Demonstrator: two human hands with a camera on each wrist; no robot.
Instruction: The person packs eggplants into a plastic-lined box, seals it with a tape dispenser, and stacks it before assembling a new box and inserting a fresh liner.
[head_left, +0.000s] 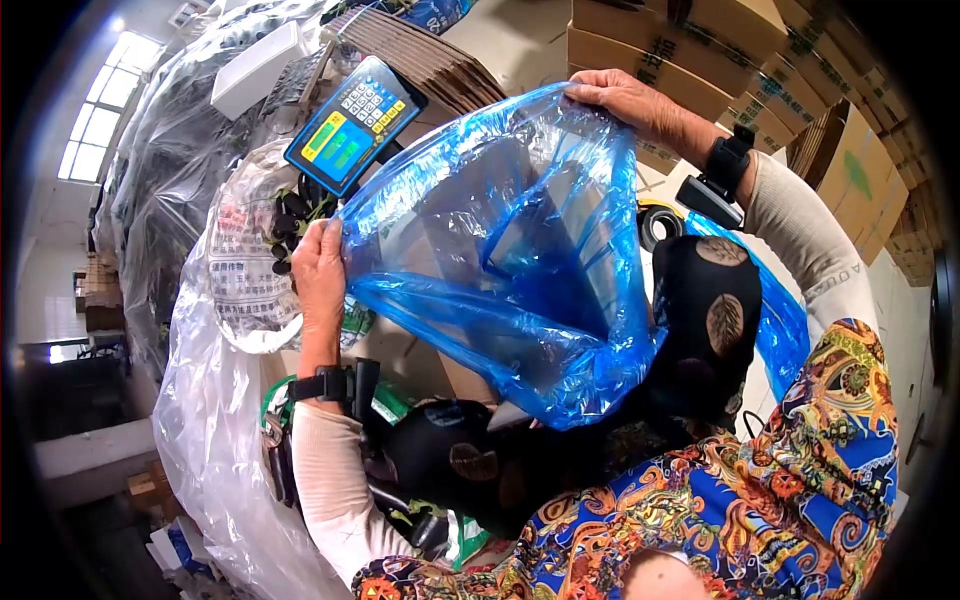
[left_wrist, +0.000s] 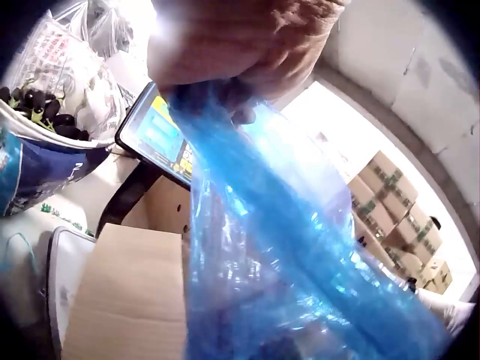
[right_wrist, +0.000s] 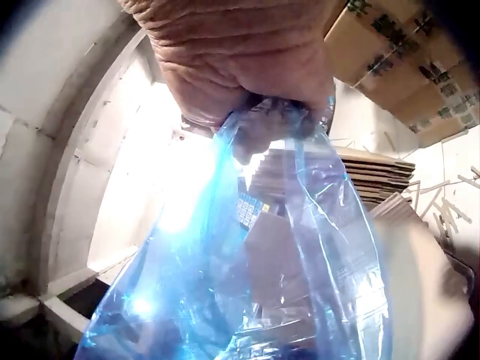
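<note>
A thin blue plastic bag is spread wide between the two hands, its mouth facing up in the head view. The left hand pinches its rim on the left, beside a sack of eggplants. At the upper right, the right hand grips the far rim. In the left wrist view, bunched blue film runs down from the left hand. The right wrist view shows the bag hanging from the curled fingers of the right hand. A cardboard box stands beside the bag.
A scale display stands just beyond the left hand. Flattened cardboard lies behind it, and printed boxes are stacked at the upper right. Clear plastic sheeting covers the left side. A tape roll is near the right knee.
</note>
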